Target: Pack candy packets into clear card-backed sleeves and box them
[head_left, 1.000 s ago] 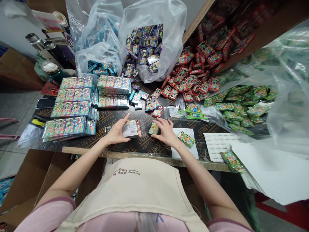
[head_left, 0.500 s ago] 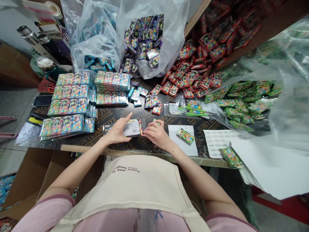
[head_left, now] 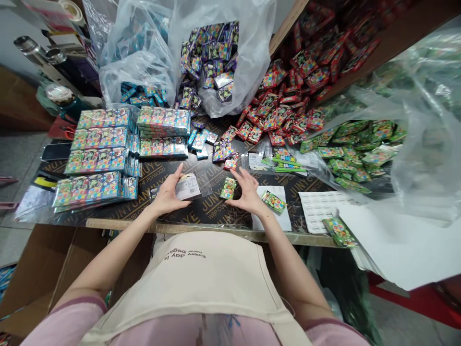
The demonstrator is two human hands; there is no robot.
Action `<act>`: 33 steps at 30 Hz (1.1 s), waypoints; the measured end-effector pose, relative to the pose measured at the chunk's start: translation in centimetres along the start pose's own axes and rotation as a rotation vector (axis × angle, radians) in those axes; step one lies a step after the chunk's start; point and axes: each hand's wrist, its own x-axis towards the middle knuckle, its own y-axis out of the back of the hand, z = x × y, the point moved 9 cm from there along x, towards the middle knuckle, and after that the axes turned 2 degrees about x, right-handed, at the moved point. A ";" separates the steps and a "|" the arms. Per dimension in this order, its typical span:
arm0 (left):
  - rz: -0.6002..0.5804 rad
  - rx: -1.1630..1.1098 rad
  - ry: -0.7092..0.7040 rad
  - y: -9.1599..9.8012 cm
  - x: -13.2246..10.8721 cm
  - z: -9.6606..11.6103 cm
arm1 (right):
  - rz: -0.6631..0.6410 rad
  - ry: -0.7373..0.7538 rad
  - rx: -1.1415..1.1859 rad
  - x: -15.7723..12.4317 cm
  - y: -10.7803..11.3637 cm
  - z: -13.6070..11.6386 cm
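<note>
The left hand (head_left: 167,194) is over the left part of the clear pack (head_left: 188,186), which lies on the dark surface (head_left: 207,215) with its white barcode label upward. Its thumb and forefinger are spread apart along the two sides of the pack; I cannot tell if the other fingers grip it, because they are hidden.

The larger difference is at the right hand (head_left: 248,192). Half a second ago its fingers were drawn together at the right end of the pack, where a red edge was visible. Now this hand has moved away to the right, and it is opened, with thumb and fingers spread about the small green box (head_left: 228,188). This box was mostly covered by the hand before; now its printed face is well visible, and it rests on the surface between the two hands. Whether the fingertips touch it, I cannot say. The red edge no longer shows at the end of the pack, and a transparent flap (head_left: 206,189) extends there.

The other things keep their places: the stacked packs (head_left: 88,187) at the left, the loose purple boxes (head_left: 223,150), and the green packet (head_left: 273,202) upon the white paper (head_left: 269,222).
</note>
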 end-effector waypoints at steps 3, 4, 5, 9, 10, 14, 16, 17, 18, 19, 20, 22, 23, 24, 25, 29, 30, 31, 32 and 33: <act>-0.033 0.078 -0.001 -0.5 0.2 -0.1 | -0.026 0.020 0.080 -0.4 -0.3 0.8; -0.053 0.107 -0.014 -0.8 0.3 0.1 | 0.033 0.023 0.108 -0.3 0.3 0.4; -0.074 0.130 -0.030 -1.2 0.4 0.4 | 0.088 0.031 0.125 -0.1 1.0 -0.4; -0.117 0.155 -0.087 -1.9 0.5 1.9 | -0.014 0.163 0.086 1.1 0.9 -5.5; -0.125 0.154 -0.108 -1.9 0.5 2.3 | -0.096 0.209 0.088 1.4 0.3 -6.6; -0.193 0.122 -0.208 -2.0 0.4 3.8 | -0.316 0.316 0.251 1.8 -1.2 -8.7; -0.111 0.094 -0.161 -1.1 0.9 3.8 | -0.232 0.245 0.353 2.6 -0.5 -8.4; -0.021 0.063 -0.096 -0.3 1.3 3.5 | -0.121 0.163 0.412 3.2 0.2 -7.8; 0.085 0.008 -0.013 0.4 1.7 2.9 | 0.015 0.060 0.486 3.7 1.0 -7.1; 0.194 -0.084 0.080 1.0 1.9 2.2 | 0.146 -0.053 0.579 3.9 1.5 -6.4; 0.287 -0.218 0.168 1.2 2.0 1.5 | 0.246 -0.160 0.689 3.9 1.5 -5.8; 0.385 -0.566 0.300 0.0 2.3 0.5 | 0.335 -0.331 0.927 4.0 0.2 -5.5; 0.401 -0.746 0.342 -1.0 2.4 0.4 | 0.357 -0.397 1.028 4.1 -0.7 -5.6; 0.403 -0.911 0.374 -2.2 2.5 0.5 | 0.392 -0.456 1.107 4.2 -1.4 -5.5; 0.402 -1.048 0.400 -3.2 2.5 0.8 | 0.438 -0.510 1.164 4.2 -1.9 -5.2; 0.421 -1.353 0.490 -5.5 2.2 2.2 | 0.531 -0.673 1.265 4.2 -2.9 -3.9; 0.407 -1.388 0.511 -5.8 2.2 2.5 | 0.527 -0.703 1.273 4.1 -3.1 -3.7; 0.382 -1.412 0.534 -6.0 2.2 2.7 | 0.522 -0.722 1.276 3.9 -3.1 -3.5; 0.355 -1.426 0.556 -6.1 2.3 2.7 | 0.519 -0.728 1.280 3.8 -3.0 -3.5; 0.342 -1.429 0.578 -6.1 2.5 2.6 | 0.514 -0.722 1.293 3.6 -2.9 -3.5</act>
